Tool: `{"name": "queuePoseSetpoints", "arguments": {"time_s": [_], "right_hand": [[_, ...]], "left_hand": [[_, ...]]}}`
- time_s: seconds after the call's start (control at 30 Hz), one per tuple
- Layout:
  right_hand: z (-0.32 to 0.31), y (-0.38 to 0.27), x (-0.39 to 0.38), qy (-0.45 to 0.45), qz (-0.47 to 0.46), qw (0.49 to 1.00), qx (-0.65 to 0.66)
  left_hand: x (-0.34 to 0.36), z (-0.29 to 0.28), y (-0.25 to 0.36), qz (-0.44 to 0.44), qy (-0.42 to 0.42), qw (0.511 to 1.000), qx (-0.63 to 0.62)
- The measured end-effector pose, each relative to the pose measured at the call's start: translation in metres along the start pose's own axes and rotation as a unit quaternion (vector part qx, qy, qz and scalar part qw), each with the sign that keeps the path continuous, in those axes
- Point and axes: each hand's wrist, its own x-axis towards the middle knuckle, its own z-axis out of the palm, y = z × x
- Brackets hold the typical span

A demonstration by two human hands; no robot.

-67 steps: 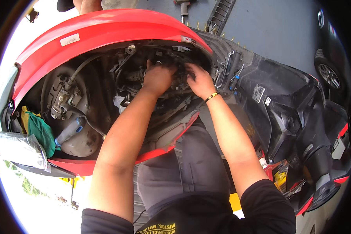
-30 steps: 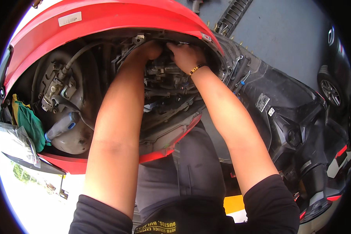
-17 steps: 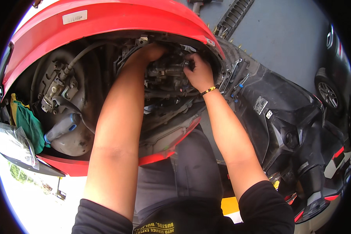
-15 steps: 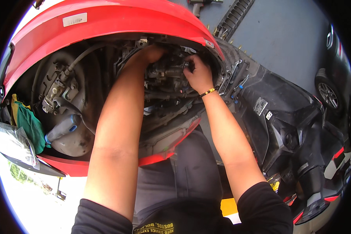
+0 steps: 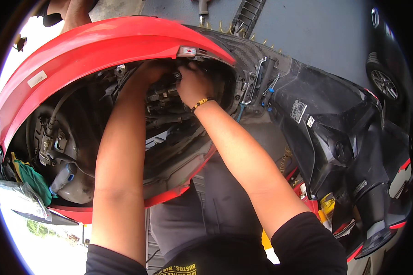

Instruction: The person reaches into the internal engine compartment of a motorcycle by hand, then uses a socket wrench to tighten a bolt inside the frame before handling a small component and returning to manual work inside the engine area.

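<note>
Both my arms reach into the engine bay of a scooter with a red body panel [image 5: 124, 39]. My left hand [image 5: 152, 72] is deep in shadow near the far rim, its fingers hidden among the dark engine parts [image 5: 163, 103]. Close to its right, my right hand [image 5: 196, 86] has its fingers curled, thumb side toward the left hand. A small dark piece with a pale round end [image 5: 177, 75] shows at its fingertips; its kind is unclear.
Wrenches [image 5: 257, 75] and a blue-handled screwdriver [image 5: 270, 91] lie right of the bay. A large black plastic cover [image 5: 326, 133] stands beyond. Left are a grey-blue handled tool [image 5: 63, 178] and green cloth [image 5: 34, 176]. Another person's arm [image 5: 78, 16] appears top left.
My view has shifted, so the scooter sits differently in it. My right hand has moved left, closer to my left hand and deeper under the red rim. Another person's arm has come into view.
</note>
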Motion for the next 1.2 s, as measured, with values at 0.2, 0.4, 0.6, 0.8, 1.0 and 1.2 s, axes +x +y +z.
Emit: {"name": "queuePoseSetpoints", "arguments": {"time_s": [0.2, 0.4, 0.6, 0.8, 1.0, 1.2], "right_hand": [[0.005, 0.007, -0.005, 0.049, -0.029, 0.998, 0.011], [0.005, 0.013, -0.008, 0.044, -0.03, 0.997, 0.057], [0.002, 0.021, -0.014, 0.042, -0.063, 0.993, 0.092], [0.005, 0.009, -0.01, 0.1, -0.044, 0.99, 0.086], [0.013, 0.013, -0.011, 0.091, -0.028, 0.993, 0.064], [0.015, 0.015, -0.012, 0.107, -0.052, 0.99, 0.076]], "left_hand": [[0.007, 0.001, 0.01, -0.054, 0.105, 0.993, 0.021], [0.002, -0.004, 0.012, -0.031, 0.149, 0.988, 0.025], [-0.008, -0.01, 0.008, -0.027, 0.183, 0.983, 0.014], [-0.016, -0.016, 0.006, -0.027, 0.205, 0.978, 0.004], [-0.018, -0.017, 0.006, -0.02, 0.217, 0.976, 0.002], [-0.023, -0.021, 0.002, -0.014, 0.231, 0.973, -0.007]]}}
